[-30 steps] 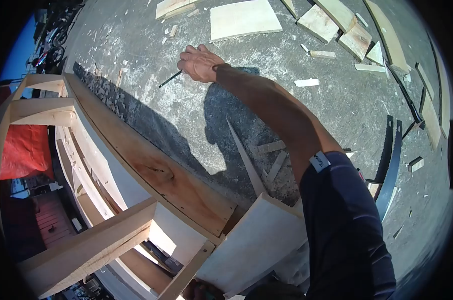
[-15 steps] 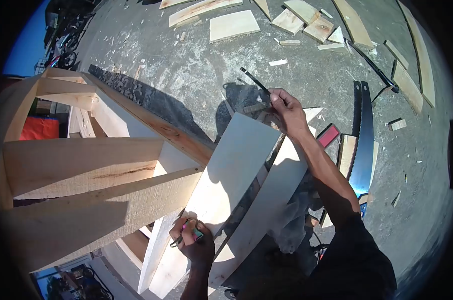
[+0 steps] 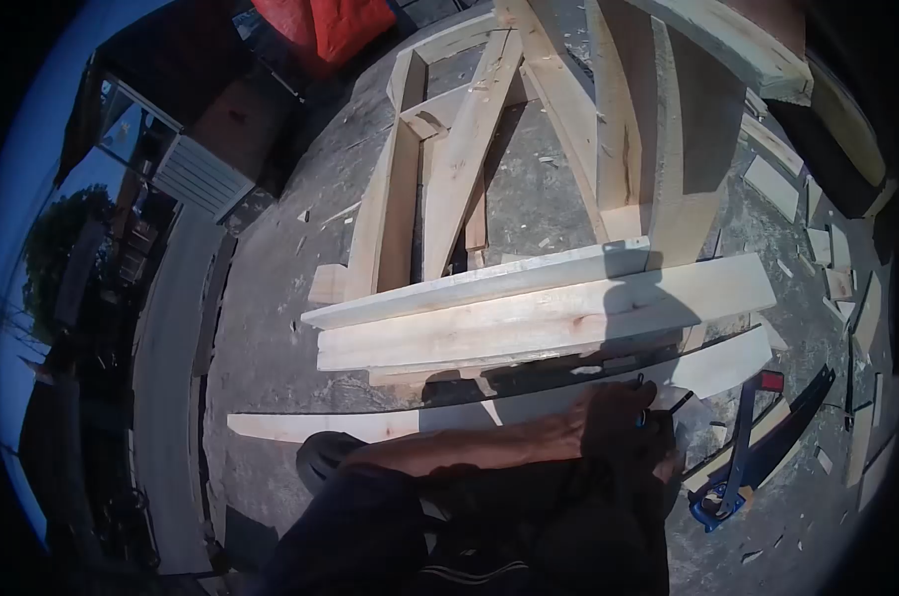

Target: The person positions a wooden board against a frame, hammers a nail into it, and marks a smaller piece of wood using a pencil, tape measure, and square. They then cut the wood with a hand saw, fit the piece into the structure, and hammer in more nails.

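Note:
My left arm crosses in front of me, and my left hand point(image 3: 613, 415) is closed in shadow, with a small tape measure point(image 3: 641, 419) barely showing at its fingers. Close beside it, my right hand point(image 3: 670, 465) is mostly dark and partly hidden. A black pencil point(image 3: 682, 401) sticks up from between the hands, apparently in the right one. Just beyond them lies a long curved plank point(image 3: 722, 364). Past that, a long pale board point(image 3: 529, 323) rests along the near end of a wooden frame point(image 3: 459, 159).
A handsaw point(image 3: 787, 432) and another blue-handled saw point(image 3: 737, 457) lie at right, near a red block point(image 3: 770, 380). Offcuts point(image 3: 772, 189) are scattered on the concrete at far right. A red tarp point(image 3: 330, 30) and a shed wall point(image 3: 201, 174) stand behind.
My view has swung left, showing the frame's far side. Both hands have left the board and come together near my body. The tape measure and pencil have come along.

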Demonstrator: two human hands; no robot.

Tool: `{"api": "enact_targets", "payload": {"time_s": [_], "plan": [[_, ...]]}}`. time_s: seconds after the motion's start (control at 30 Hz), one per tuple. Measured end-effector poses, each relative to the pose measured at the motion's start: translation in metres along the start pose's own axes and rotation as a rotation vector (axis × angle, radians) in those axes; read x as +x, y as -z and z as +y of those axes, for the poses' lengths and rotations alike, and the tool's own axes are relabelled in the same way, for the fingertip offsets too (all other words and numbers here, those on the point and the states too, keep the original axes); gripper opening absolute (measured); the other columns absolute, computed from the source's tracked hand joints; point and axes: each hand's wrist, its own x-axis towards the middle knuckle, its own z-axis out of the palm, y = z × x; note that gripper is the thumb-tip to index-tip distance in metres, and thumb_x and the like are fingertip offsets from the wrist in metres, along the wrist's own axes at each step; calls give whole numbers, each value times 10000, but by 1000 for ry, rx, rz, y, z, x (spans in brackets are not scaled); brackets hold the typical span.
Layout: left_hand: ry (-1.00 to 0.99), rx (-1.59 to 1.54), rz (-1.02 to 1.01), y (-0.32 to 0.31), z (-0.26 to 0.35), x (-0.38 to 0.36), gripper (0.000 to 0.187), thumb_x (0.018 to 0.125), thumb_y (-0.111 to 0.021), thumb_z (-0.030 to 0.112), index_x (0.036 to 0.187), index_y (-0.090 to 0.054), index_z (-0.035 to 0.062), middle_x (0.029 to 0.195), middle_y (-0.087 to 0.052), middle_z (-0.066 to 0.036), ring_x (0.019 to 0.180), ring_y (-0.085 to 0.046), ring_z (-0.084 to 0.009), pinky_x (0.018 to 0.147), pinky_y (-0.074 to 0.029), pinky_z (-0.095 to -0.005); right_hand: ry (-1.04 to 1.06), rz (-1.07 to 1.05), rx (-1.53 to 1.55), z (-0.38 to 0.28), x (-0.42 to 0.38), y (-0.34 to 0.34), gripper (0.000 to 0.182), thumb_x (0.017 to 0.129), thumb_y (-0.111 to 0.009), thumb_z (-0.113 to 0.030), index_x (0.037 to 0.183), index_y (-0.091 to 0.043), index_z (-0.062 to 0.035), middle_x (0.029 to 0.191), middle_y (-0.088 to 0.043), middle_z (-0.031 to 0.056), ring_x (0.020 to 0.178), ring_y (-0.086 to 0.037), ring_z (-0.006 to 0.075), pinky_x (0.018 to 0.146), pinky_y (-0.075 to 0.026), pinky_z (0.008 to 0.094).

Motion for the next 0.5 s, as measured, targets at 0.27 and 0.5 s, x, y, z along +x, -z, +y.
{"api": "enact_targets", "payload": {"time_s": [0.27,0.5], "plan": [[-109,165,-511,134,-113,-72,332,929,-607,342,913,-695,23,932,-718,-218,876,-707,-411,767,-565,-489,144,-339,-847,-65,12,-104,192,1011,-600,-202,933,-672,-42,625,-496,-54,537,-471,47,498,-357,260],[167,-377,-379,144,-134,-109,418,1053,-456,353,1155,-660,2,1075,-714,-259,1022,-706,-387,872,-544,-468,198,-588,-944,-7,-18,-143,262,1075,-524,-228,1073,-697,-32,720,-601,-6,645,-573,65,577,-445,250]]}}
